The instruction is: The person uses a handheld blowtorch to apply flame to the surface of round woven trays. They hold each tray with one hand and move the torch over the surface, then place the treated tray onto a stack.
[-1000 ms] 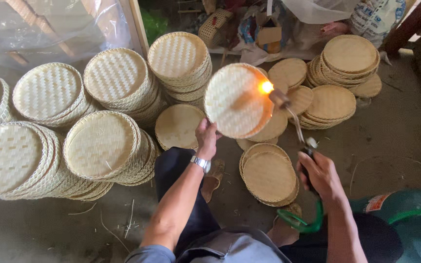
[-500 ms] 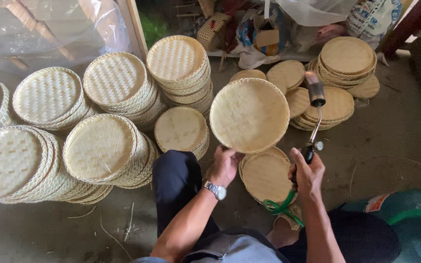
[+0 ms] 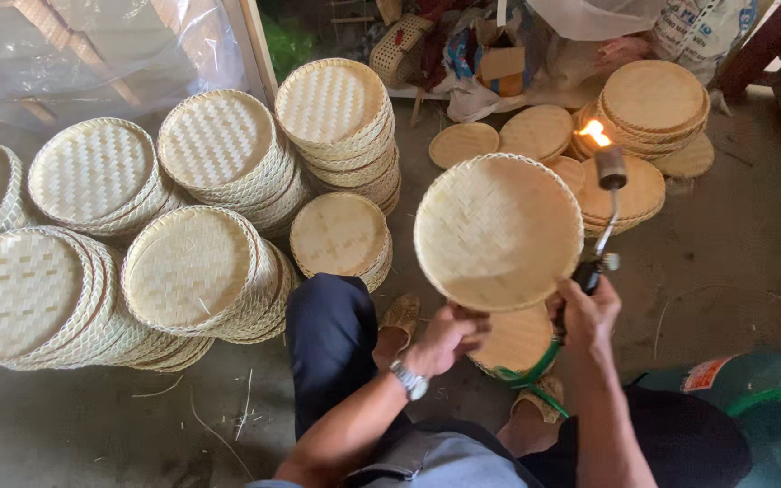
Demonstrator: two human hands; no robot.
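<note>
Bamboo tray [image 3: 497,230], round and woven, is the landmark: held up tilted, inner face toward the person, w/ left hand [image 3: 445,336] pinching its lower rim, fingers closed on the edge, thumb on the near side. Wristwatch [image 3: 411,380] sits just below that hand. Right hand [image 3: 588,312] is just right of the tray's lower edge, fingers wrapped tight round the grip of a gas torch [image 3: 603,217]; nozzle points up along the tray's right rim, flame [image 3: 595,133] lit just above and right of the rim, apart from the weave, not touching it.

Under the tray, a low stack of trays [image 3: 515,342] tied w/ green strap, between the person's feet. Left of the tray: pale stacks [image 3: 336,117], many, leaning on each other. Behind and right of it: browner stacks [image 3: 654,98].

Doing it well, my read: keep flame tip grazing only loose fibres, never parked in one spot, since thin weave likely scorches fast. Turn tray by the rim so fingers stay on the side away from the heat. Keep nozzle aimed off the plastic sheet [image 3: 92,54] far left and off the stacks behind.
</note>
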